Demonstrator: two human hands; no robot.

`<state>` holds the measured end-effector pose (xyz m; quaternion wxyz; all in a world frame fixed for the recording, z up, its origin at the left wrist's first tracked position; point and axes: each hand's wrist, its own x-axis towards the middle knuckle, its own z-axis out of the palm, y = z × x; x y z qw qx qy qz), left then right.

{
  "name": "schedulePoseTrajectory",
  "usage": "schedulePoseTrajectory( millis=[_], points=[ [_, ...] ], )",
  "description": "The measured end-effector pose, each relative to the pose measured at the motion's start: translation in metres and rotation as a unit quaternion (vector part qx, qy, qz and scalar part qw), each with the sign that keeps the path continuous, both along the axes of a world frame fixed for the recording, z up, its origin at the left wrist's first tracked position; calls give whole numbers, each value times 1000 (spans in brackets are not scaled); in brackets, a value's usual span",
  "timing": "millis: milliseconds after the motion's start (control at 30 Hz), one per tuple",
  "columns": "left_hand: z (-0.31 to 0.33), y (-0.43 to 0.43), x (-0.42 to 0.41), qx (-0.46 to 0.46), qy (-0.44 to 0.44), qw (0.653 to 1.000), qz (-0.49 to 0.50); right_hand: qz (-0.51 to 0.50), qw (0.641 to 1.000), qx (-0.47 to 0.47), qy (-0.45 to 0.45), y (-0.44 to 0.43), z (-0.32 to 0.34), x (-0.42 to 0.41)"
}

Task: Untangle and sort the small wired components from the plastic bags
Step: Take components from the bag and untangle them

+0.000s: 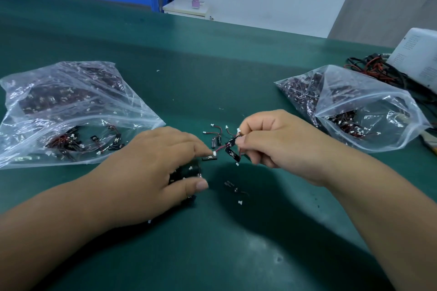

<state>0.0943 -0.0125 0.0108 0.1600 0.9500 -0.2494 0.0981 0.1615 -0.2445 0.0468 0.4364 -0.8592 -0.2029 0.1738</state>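
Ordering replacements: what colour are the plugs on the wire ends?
The plugs are white, seen in the head view.

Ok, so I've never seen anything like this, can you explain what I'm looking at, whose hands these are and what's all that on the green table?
There is no machine here. This is one picture from a camera worn on a person's head, looking down at their own bare hands. On the green table lie a left bag and a right bag, both clear plastic and holding small black wired parts, with loose components between them. The left hand holds a pile of components. The right hand pinches a tangled cluster.
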Motion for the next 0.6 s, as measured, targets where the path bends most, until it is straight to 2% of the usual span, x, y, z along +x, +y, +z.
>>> schedulePoseTrajectory(
  millis=[67,167,233,367,600],
  points=[
    [-1,0,-1,38,9,999,-21,-13,997,-59,-50,-4,3,3],
    [-2,0,-1,80,27,996,-26,-71,973,-156,-156,-16,5,15],
    [-3,0,0,81,29,996,-27,-120,960,-179,-176,-24,4,23],
    [-2,1,1,76,20,996,-31,-181,951,-176,-176,-32,-2,32],
    [0,1,1,95,-30,995,-29,-180,967,-148,-102,-30,-6,32]
  ],
)
